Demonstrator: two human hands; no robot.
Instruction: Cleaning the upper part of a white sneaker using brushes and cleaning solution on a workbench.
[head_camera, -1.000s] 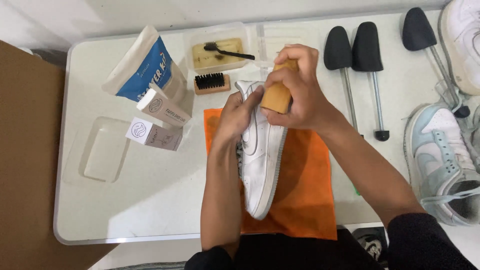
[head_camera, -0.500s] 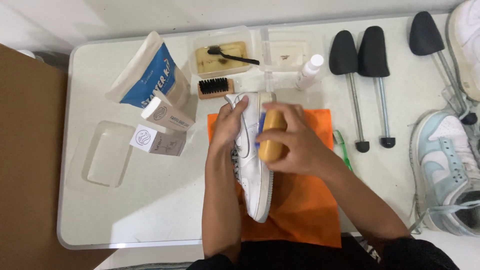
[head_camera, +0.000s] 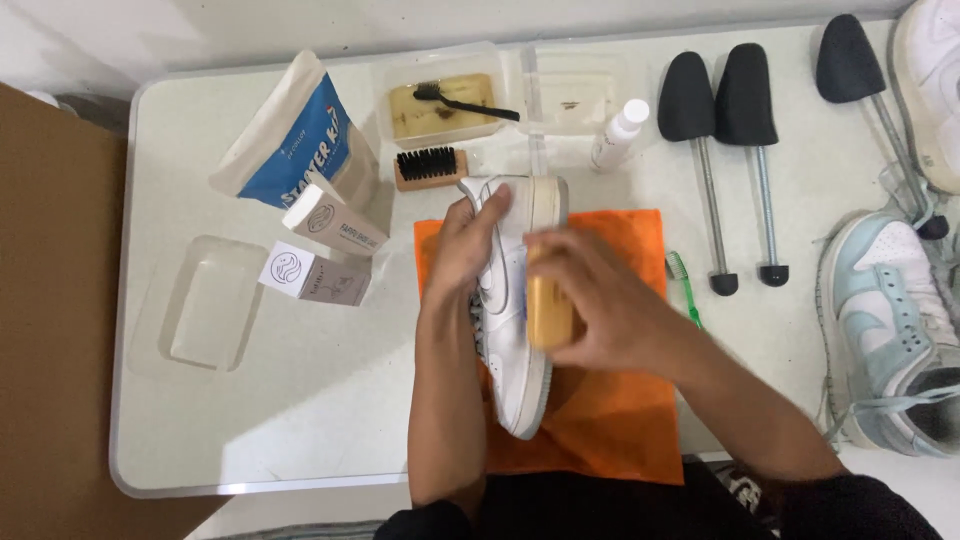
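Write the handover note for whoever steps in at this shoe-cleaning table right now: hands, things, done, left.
Left hand: steadies the white sneaker, which is tipped on its side over the orange cloth.
Right hand: grips the wooden brush, pressed to the sneaker's side.
Nearby: small brush, tray of liquid with a black brush in it, spray bottle, green toothbrush.
Done: cannot tell how much is scrubbed.
Left: probably the rest of this sneaker.

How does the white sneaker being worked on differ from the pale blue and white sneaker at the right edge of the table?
The white sneaker is held on its side over the orange cloth by the left hand; the pale blue sneaker lies untouched, apart from the cloth. The white one is all white; the other has pale blue panels and loose laces. The right hand presses a wooden brush on the white one only.
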